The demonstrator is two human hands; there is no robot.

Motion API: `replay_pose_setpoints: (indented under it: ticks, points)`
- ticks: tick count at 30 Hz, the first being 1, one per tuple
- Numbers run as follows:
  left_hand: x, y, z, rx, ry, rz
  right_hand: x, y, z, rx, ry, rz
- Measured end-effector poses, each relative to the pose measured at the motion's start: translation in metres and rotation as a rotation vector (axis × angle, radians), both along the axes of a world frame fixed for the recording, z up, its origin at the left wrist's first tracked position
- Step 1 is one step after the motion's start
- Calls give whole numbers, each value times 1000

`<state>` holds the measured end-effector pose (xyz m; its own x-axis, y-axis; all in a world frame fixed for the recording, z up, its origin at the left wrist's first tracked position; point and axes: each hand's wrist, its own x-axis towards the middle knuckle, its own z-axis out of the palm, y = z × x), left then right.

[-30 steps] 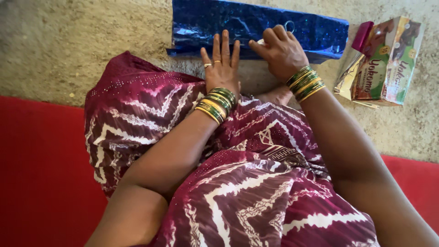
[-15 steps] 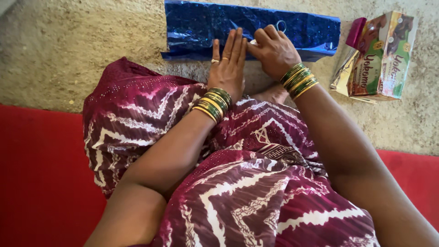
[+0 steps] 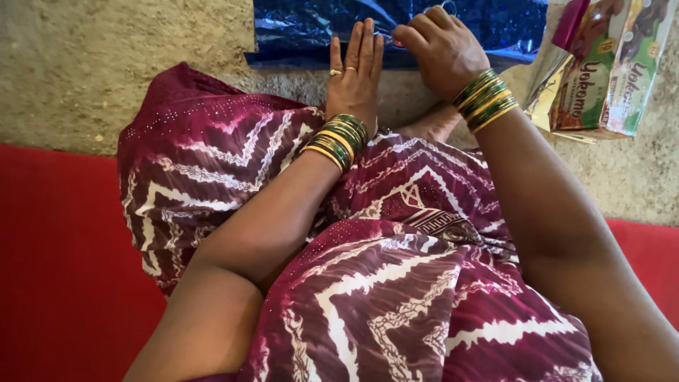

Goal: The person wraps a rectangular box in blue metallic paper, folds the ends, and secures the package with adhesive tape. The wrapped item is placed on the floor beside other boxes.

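So the person is sitting on a red mat with a maroon zigzag-print garment draped over the lap, and both hands are reaching forward onto a shiny blue foil sheet that is lying on the rough concrete floor, right up at the far edge of the view. The left hand is lying flat with the fingers straight and close together, palm down, fingertips pressing on the near edge of the sheet, so it's open and not gripping anything. The right hand is sitting just beside it, curled into a loose fist with the knuckles up, resting on the same near edge of the sheet; it's looking like the fingertips are pinching the foil, but they're tucked under, so I can't really tell if it's actually holding it. Both wrists are wearing stacks of green and gold bangles, and a ring is showing on the left hand. Over by the far right corner, a colourful printed carton is lying on the floor near the sheet's right end, with a pink wrapper poking out beside it.
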<state>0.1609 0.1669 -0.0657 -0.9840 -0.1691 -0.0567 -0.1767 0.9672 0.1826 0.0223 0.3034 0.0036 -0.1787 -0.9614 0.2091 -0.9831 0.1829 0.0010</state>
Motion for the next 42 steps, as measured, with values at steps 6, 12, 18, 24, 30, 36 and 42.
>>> replay_pose_setpoints:
  ticks: [6,12,18,24,30,36,42]
  points:
    - [0,3,-1,-141,22,17,-5,8,-2,-107,-17,36]
    - [-1,4,4,-123,-42,11,-7,12,0,-67,70,35]
    - [1,3,12,-138,-106,-10,-4,24,7,5,133,-19]
    - [-1,3,9,-140,-104,-7,-1,23,6,34,141,-35]
    - [-3,5,0,-214,-58,6,-3,21,2,44,293,-7]
    - [-7,6,0,-160,-89,8,0,15,-6,76,339,-47]
    - [-8,5,1,-195,-106,4,7,16,-3,40,313,-51]
